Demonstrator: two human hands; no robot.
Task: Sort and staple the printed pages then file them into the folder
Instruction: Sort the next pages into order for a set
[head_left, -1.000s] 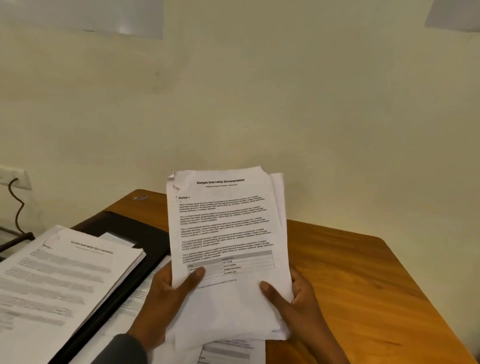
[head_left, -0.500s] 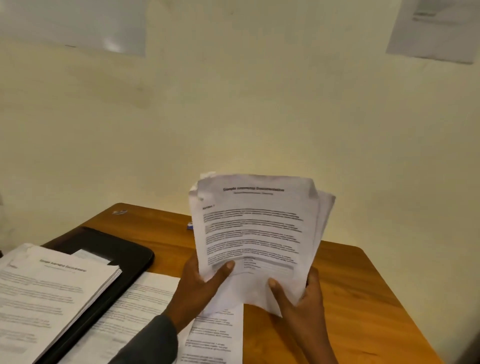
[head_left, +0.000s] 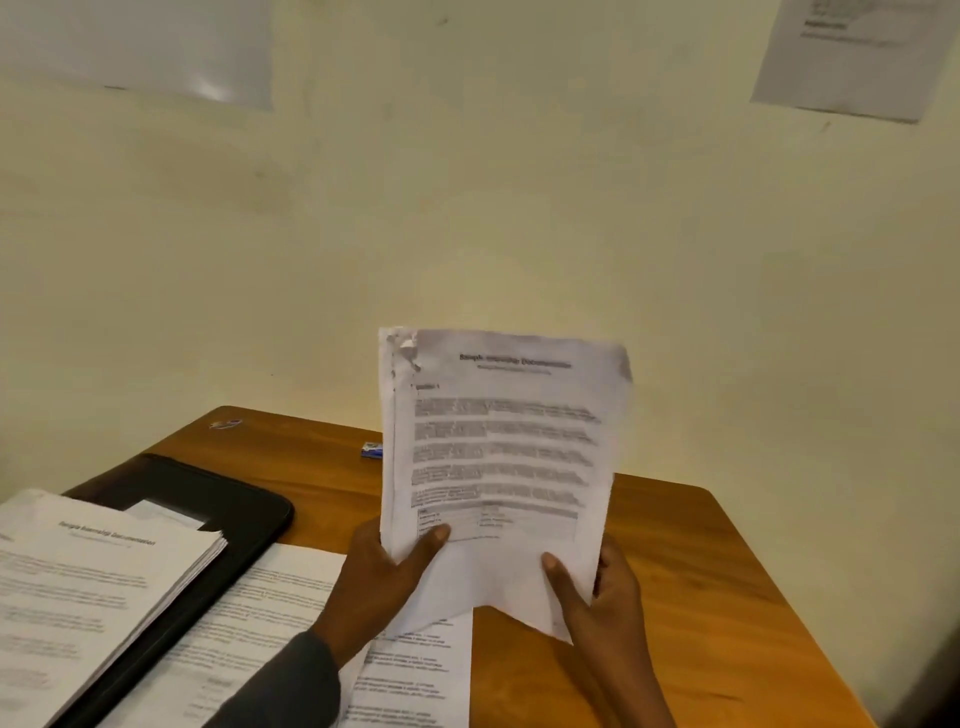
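I hold a sheaf of printed pages (head_left: 498, 447) upright above the wooden table (head_left: 701, 597). My left hand (head_left: 384, 582) grips its lower left edge, thumb on the front. My right hand (head_left: 597, 592) grips the lower right corner, thumb on the front and fingers behind. The top left corner of the sheaf is crumpled. A black folder (head_left: 228, 514) lies open at the left with a thick stack of printed pages (head_left: 88, 587) on it. More loose printed sheets (head_left: 291, 639) lie flat on the table under my left arm.
A small blue box (head_left: 372, 449) lies on the table behind the held sheaf, near the wall. A sticker (head_left: 226, 424) marks the far left corner. Papers are fixed to the cream wall at upper left (head_left: 156, 47) and upper right (head_left: 852, 57).
The view has shifted right and up. The held sheaf has gone from fanned, with pages sticking out at the right, to squared together, and it tilts slightly to the right.
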